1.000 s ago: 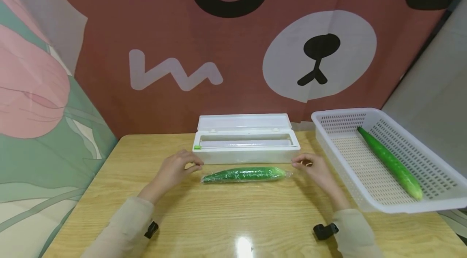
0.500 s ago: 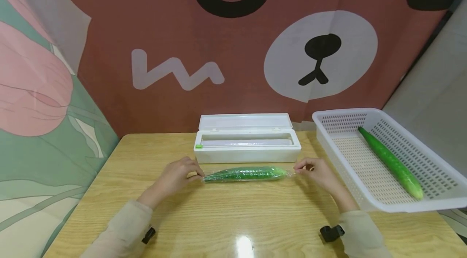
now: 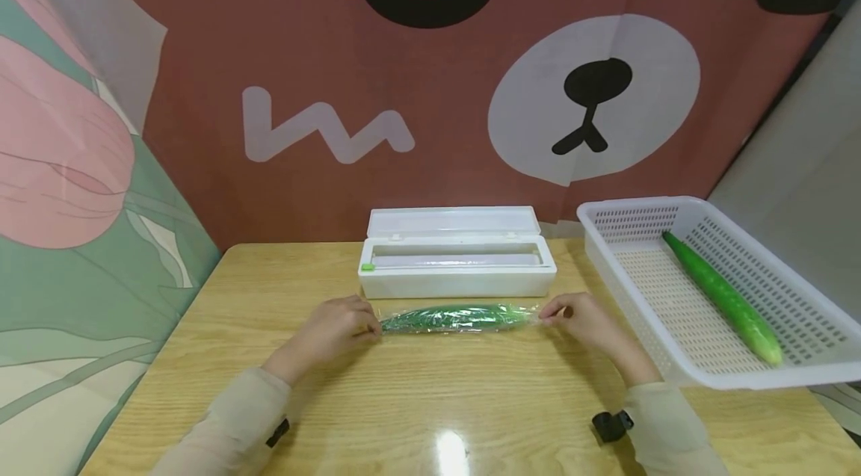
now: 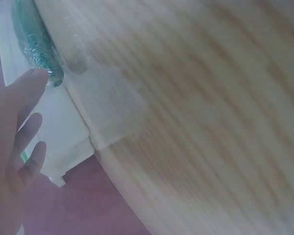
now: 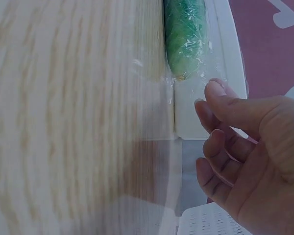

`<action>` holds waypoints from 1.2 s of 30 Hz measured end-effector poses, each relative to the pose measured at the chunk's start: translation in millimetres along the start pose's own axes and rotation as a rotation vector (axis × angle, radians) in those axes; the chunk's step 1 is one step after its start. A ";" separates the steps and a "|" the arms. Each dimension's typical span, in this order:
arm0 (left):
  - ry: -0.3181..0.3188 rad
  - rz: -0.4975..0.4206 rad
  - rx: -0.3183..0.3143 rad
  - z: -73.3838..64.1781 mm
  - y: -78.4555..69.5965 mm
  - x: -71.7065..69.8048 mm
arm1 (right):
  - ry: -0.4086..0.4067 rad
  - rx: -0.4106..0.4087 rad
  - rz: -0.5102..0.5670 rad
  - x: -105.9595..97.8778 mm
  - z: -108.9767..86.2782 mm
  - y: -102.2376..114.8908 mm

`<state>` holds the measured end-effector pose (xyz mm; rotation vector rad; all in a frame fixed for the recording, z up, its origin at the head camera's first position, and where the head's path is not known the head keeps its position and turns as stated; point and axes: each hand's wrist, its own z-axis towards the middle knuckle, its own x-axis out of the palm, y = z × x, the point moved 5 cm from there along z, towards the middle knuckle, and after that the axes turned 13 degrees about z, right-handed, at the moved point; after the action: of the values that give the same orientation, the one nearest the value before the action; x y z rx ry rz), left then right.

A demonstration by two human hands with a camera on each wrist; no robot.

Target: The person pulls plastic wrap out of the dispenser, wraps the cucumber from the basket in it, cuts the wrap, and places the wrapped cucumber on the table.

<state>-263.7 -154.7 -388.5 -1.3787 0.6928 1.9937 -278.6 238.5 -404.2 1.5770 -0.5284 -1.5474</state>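
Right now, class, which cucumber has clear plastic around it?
The wrapped cucumber between the left hand and right hand: clear plastic shines around it, while the bare cucumber in the basket has none.

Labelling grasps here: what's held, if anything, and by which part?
Right hand pinches the film at the pale end of the wrapped cucumber; left hand is at the dark end, grip unclear.
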 end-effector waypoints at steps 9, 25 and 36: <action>0.067 0.023 -0.011 -1.5 1.6 8.4 | 0.030 0.043 -0.036 2.7 -1.8 -4.0; 0.011 0.133 -0.177 0.5 13.1 -4.7 | -0.120 -0.056 0.016 -3.3 2.2 8.6; 0.151 -0.021 -0.278 18.2 3.1 14.8 | 0.062 0.012 0.071 24.7 14.9 19.7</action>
<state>-281.3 -141.1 -396.4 -1.7056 0.4747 2.0422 -284.2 204.1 -401.7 1.5931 -0.5548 -1.4398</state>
